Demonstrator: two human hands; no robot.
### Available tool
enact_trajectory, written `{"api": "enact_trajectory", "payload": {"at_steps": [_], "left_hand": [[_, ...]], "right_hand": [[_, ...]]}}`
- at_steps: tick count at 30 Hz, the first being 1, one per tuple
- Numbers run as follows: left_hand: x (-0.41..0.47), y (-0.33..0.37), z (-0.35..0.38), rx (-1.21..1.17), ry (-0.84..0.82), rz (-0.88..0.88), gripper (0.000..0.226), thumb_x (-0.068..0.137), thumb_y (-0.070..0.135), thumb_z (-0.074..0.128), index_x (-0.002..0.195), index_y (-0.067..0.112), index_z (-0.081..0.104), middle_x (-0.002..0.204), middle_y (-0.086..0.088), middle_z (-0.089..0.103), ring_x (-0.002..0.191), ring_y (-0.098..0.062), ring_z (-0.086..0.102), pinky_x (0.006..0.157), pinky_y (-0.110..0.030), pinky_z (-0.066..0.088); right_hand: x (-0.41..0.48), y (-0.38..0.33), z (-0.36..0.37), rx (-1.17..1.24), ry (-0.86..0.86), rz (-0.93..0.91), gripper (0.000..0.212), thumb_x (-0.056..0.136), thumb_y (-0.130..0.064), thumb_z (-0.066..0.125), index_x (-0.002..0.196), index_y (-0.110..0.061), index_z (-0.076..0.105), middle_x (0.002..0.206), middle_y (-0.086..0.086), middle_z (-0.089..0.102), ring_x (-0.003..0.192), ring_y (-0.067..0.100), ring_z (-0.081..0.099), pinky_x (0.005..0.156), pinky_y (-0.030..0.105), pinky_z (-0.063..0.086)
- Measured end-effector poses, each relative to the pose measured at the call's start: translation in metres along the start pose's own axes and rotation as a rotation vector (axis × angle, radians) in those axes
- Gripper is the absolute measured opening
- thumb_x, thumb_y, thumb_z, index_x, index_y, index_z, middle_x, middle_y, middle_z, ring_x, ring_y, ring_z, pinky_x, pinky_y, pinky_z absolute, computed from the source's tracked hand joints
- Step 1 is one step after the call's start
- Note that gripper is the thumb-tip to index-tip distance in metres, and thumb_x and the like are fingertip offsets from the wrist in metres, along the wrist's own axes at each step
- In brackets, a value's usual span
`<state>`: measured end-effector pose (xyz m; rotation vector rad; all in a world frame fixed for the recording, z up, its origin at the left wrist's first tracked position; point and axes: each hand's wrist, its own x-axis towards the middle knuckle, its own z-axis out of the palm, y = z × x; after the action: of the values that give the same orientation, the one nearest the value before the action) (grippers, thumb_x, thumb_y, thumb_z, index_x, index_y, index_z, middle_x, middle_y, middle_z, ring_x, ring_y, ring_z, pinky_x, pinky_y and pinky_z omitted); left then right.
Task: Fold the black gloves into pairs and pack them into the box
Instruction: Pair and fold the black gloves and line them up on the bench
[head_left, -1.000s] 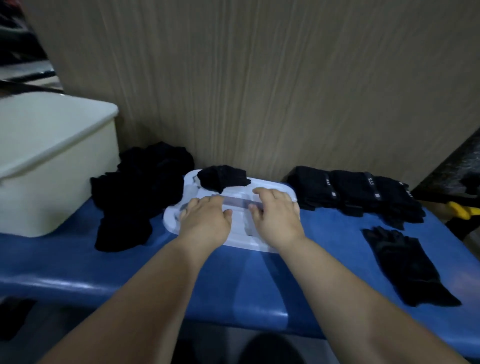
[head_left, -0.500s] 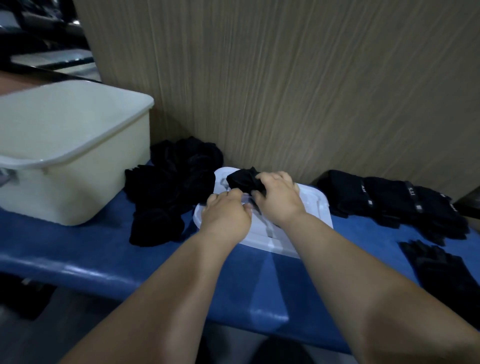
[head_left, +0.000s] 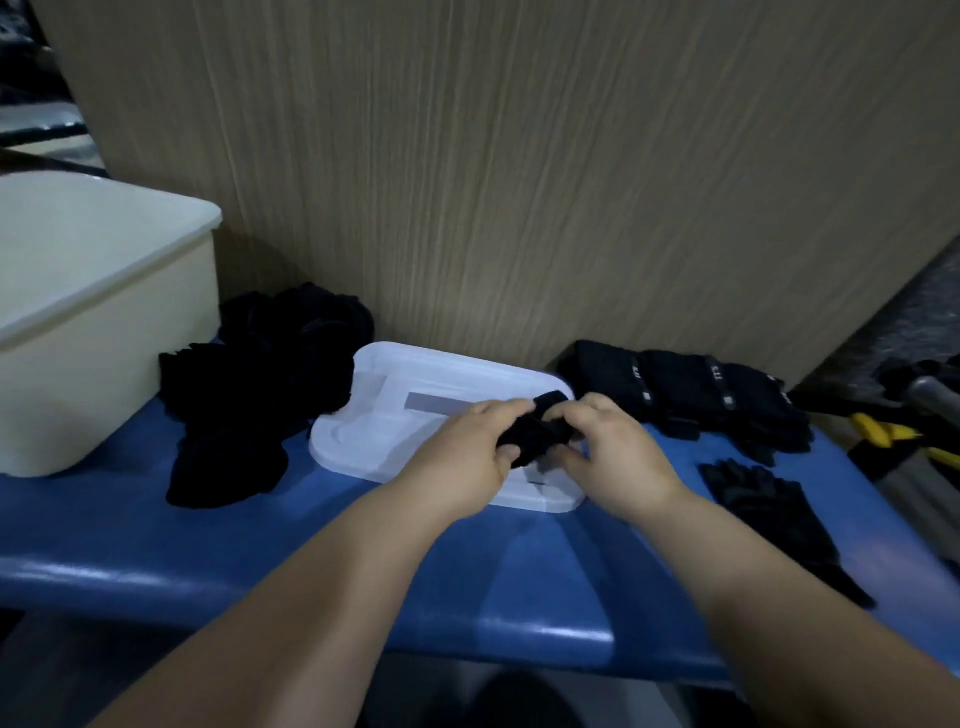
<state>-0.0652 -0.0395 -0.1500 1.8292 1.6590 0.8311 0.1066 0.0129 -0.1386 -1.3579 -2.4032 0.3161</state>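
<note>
- Folding this pair tight looks like my step right now: both hands are on one black glove bundle (head_left: 535, 434), just above the white lid (head_left: 415, 400).
- My left hand (head_left: 467, 457) is curled round the left end of the bundle, and my right hand (head_left: 610, 457) pinches the right end.
- To do it well, I think I should squeeze both ends so the soft cloth does not spring open, and tuck the loose edge in before I let go.
- I should make the bundle small and even, so it packs well.
- The bundle sits between my two hands, touching both, and a bit of it pokes up above them.
- The cream box (head_left: 104, 332) stands well apart on my left, on the blue bench (head_left: 208, 551). I cannot tell if its top is open.
- A heap of black gloves (head_left: 249, 405) lies between the box and the lid, so I think I must carry the bundle over that heap.
- A row of black gloves with white marks (head_left: 685, 395) lies on my right by the wooden wall (head_left: 519, 182), and flat black gloves (head_left: 769, 514) lie nearer to me; I think those wait for their turn.
</note>
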Motion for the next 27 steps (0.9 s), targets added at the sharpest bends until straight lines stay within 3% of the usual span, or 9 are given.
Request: {"api": "enact_trajectory", "payload": {"at_steps": [3,7,9,14,17,21,24,27], "left_hand": [[0.001,0.016,0.017,-0.047,-0.086,0.056,0.039,0.096,0.015,0.051,0.129,0.036,0.050,0.122,0.010,0.048,0.108,-0.008,0.050,0.089,-0.018,0.038],[0.004,0.034,0.038,-0.167,-0.104,0.091,0.020,0.088,0.017,0.063,0.097,0.033,0.057,0.093,0.012,0.054,0.069,0.003,0.051,0.061,-0.010,0.036],[0.004,0.044,0.046,-0.244,-0.154,0.086,0.020,0.084,0.013,0.066,0.096,0.028,0.059,0.079,0.014,0.056,0.059,0.004,0.050,0.059,-0.011,0.039],[0.007,0.057,0.064,-0.271,-0.256,0.080,0.037,0.080,0.009,0.057,0.102,0.039,0.059,0.100,0.002,0.063,0.086,-0.020,0.065,0.083,-0.033,0.053],[0.011,0.058,0.075,-0.191,-0.231,0.116,0.037,0.082,0.001,0.058,0.099,0.034,0.058,0.095,-0.004,0.062,0.082,-0.024,0.065,0.082,-0.039,0.054],[0.016,0.055,0.085,-0.080,-0.201,0.129,0.035,0.080,0.005,0.065,0.089,0.036,0.050,0.087,0.002,0.059,0.075,-0.020,0.063,0.076,-0.037,0.055],[0.018,0.056,0.090,0.018,-0.135,0.140,0.031,0.081,0.011,0.069,0.082,0.033,0.047,0.083,0.010,0.052,0.070,-0.011,0.057,0.069,-0.027,0.051],[0.019,0.060,0.092,0.094,-0.069,0.169,0.034,0.080,0.013,0.069,0.071,0.033,0.043,0.078,0.012,0.047,0.068,-0.008,0.049,0.064,-0.022,0.043]], "right_hand": [[-0.029,0.017,-0.018,0.033,-0.015,0.036,0.028,0.087,-0.021,0.067,0.114,-0.030,0.063,0.098,-0.012,0.053,0.090,0.008,0.056,0.084,0.028,0.047],[-0.065,0.038,-0.030,0.099,-0.004,0.122,0.027,0.087,-0.021,0.067,0.108,-0.037,0.061,0.094,-0.017,0.061,0.089,0.001,0.056,0.081,0.020,0.045],[-0.078,0.047,-0.033,0.164,0.035,0.162,0.028,0.088,-0.018,0.066,0.103,-0.041,0.060,0.089,-0.020,0.061,0.087,-0.001,0.057,0.077,0.017,0.043],[-0.098,0.067,-0.037,0.269,0.096,0.239,0.034,0.089,-0.019,0.065,0.097,-0.050,0.055,0.086,-0.016,0.065,0.079,-0.002,0.059,0.068,0.013,0.046],[-0.101,0.077,-0.035,0.285,0.086,0.241,0.034,0.090,-0.020,0.066,0.100,-0.051,0.055,0.083,-0.022,0.062,0.079,-0.006,0.058,0.068,0.009,0.044],[-0.099,0.087,-0.035,0.299,0.034,0.225,0.037,0.088,-0.021,0.068,0.111,-0.047,0.054,0.083,-0.015,0.061,0.080,-0.004,0.058,0.072,0.012,0.044],[-0.098,0.095,-0.034,0.334,0.003,0.208,0.048,0.081,-0.029,0.075,0.116,-0.045,0.048,0.089,-0.010,0.063,0.081,0.002,0.061,0.077,0.025,0.051],[-0.096,0.097,-0.033,0.316,0.030,0.211,0.052,0.074,-0.034,0.080,0.110,-0.042,0.043,0.088,-0.009,0.064,0.073,0.004,0.061,0.073,0.028,0.051]]}}
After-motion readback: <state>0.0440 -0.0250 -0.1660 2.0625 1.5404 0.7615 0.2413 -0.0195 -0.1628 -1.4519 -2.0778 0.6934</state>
